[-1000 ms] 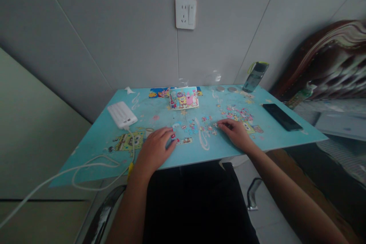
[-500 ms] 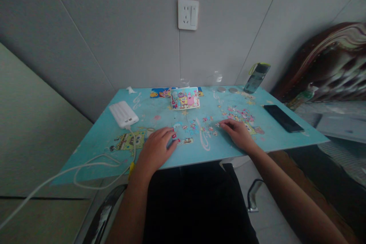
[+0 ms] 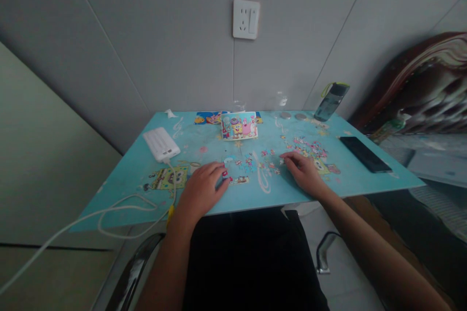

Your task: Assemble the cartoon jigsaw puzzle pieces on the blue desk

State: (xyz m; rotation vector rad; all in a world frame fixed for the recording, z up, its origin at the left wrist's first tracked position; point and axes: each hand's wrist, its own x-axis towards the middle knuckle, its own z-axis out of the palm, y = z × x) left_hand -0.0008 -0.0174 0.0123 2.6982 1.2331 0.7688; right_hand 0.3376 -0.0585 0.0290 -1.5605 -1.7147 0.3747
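On the blue, cartoon-printed tabletop, my left hand (image 3: 204, 185) lies with thumb and fingers apart, at the left side of a partly joined jigsaw strip (image 3: 239, 180). Its fingertips touch the red-and-white pieces there and hide some of them. My right hand (image 3: 301, 171) rests to the right, thumb and forefinger pinched on a small puzzle piece (image 3: 281, 161), mostly covered by the fingertips. Loose puzzle pieces (image 3: 249, 161) are scattered between the hands. A denser pile of pink and multicoloured pieces (image 3: 317, 149) lies beyond my right hand. Behind them leans a cartoon picture card (image 3: 239, 127).
A white power bank (image 3: 160, 144) with a white cable (image 3: 120, 208) lies at the left. On the right are a black phone (image 3: 365, 154) and a dark water bottle (image 3: 332, 102). Round lids (image 3: 285, 115) and a clear jar (image 3: 280, 100) stand near the wall.
The view has shifted slightly, so everything appears a little farther right. Both hands stay in nearly the same places on the table.
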